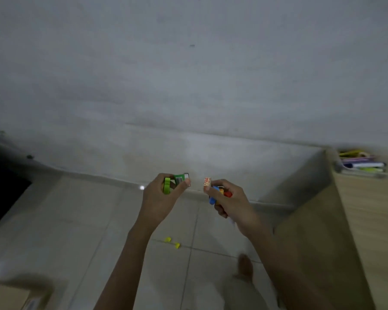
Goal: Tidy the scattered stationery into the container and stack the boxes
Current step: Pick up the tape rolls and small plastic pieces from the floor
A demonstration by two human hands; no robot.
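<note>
I've got both hands up at chest height over the tiled floor, the left hand curled tight round a small green box plus a lime-green piece, the right hand pinching a little orange-and-white box at thumb and fingertip with blue and red bits tucked in the palm, I'd say so each hand carries several in 1 trip. The container, already full of pens, sits on the wooden desk well off to my right, so that looks like the drop point. 2 yellow pieces lie on the tiles below, not yet collected
</note>
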